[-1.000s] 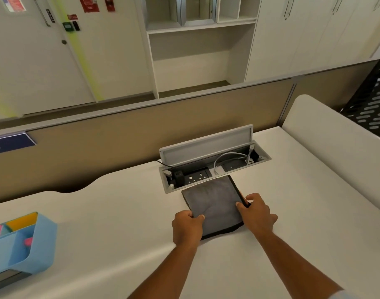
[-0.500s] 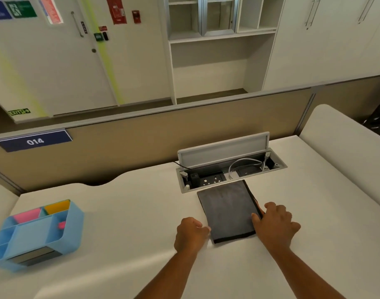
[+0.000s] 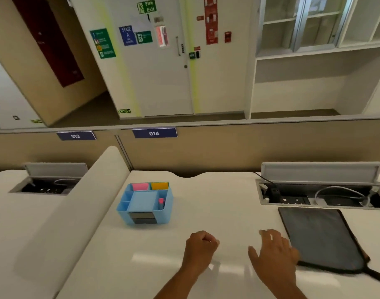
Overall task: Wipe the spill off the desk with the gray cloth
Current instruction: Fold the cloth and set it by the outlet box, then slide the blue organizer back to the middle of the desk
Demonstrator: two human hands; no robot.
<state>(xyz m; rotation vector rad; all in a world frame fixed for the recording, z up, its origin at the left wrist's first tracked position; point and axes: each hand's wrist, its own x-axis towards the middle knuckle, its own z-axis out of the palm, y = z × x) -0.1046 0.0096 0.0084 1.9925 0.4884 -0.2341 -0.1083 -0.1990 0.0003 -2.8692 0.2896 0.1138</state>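
Note:
The gray cloth [image 3: 320, 236] lies flat and folded on the white desk [image 3: 217, 203], at the right, just in front of the open cable box. My right hand [image 3: 273, 251] hovers at the cloth's left edge with its fingers spread, holding nothing. My left hand [image 3: 201, 248] is further left over bare desk, curled into a loose fist with nothing in it. I cannot make out any spill on the desk surface.
A blue desk organizer [image 3: 145, 203] with pink and yellow items stands left of centre. An open cable box [image 3: 320, 190] with sockets and a white cable sits behind the cloth. A white divider [image 3: 83, 201] separates the neighbouring desk; a beige partition [image 3: 228, 145] runs along the back.
Both hands have let go of the cloth and shifted left of it. My view has swung left, bringing the organizer and the neighbouring desk into sight.

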